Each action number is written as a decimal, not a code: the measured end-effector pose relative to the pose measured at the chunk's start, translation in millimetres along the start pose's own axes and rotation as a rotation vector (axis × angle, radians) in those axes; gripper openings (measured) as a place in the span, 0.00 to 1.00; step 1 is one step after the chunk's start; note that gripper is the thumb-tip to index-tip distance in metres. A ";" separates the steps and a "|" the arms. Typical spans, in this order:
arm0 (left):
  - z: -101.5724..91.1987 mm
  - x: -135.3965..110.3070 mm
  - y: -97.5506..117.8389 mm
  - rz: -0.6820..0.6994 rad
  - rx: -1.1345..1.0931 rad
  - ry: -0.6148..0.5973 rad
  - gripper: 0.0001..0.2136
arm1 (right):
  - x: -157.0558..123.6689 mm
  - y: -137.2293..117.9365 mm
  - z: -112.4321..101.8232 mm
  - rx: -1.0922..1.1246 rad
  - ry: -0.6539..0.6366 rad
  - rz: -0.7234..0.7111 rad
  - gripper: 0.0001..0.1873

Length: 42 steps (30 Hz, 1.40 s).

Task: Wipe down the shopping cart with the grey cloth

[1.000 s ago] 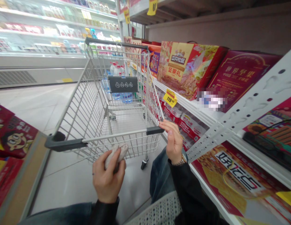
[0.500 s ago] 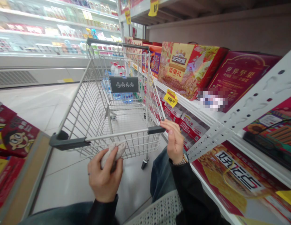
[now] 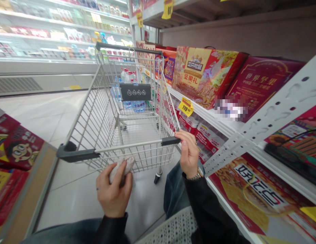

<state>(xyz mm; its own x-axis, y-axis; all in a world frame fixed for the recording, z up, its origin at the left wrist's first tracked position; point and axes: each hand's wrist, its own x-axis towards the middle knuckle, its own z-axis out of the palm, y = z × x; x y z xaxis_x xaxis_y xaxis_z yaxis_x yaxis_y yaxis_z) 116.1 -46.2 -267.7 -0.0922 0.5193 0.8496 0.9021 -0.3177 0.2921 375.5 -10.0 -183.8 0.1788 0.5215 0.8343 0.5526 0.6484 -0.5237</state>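
The left hand point(image 3: 113, 194) curls its fingers around a pale lump point(image 3: 121, 168) at six o'clock; the right hand point(image 3: 189, 154) pinches the cart handle point(image 3: 170, 141) at four o'clock, beside a shelf point(image 3: 198, 105).

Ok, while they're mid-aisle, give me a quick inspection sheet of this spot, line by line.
Surface: pale tiled floor.
Job's things: wire shopping cart with a black handle grip; pale lumpy item, unclear what it is.
Clutter: red snack boxes on a cardboard display, lower left.
Hands: left hand grips the pale lumpy item; right hand holds the black handle grip.
Cables: thin black line over a box, lower right; cannot tell if it is a cord.
Surroundings: nut gift boxes on white metal shelving; refrigerated display case behind.
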 end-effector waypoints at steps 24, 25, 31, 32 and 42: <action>-10.1 -0.8 -9.3 -0.053 0.020 0.022 0.26 | -2.5 1.9 0.5 0.005 0.008 -0.003 0.18; -8.1 -3.0 -10.3 -0.049 0.019 0.012 0.25 | -2.7 2.3 0.7 0.005 0.011 -0.006 0.18; -7.1 -1.6 -11.8 -0.066 0.032 0.065 0.27 | -0.3 -1.5 1.5 -0.042 0.003 -0.003 0.17; -8.0 0.6 -11.6 -0.064 0.032 0.076 0.27 | 0.4 -3.7 1.7 -0.058 0.004 -0.002 0.16; -3.3 0.4 -9.8 -0.024 -0.002 0.007 0.25 | -4.4 -28.8 28.3 -0.210 -0.138 -0.157 0.18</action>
<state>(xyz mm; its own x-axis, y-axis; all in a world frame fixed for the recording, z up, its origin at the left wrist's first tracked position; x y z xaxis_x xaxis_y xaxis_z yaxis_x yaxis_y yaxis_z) 105.9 -45.5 -268.8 -0.1169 0.5215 0.8452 0.8986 -0.3069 0.3136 335.7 -15.2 -177.3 -0.0269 0.5036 0.8635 0.7236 0.6058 -0.3307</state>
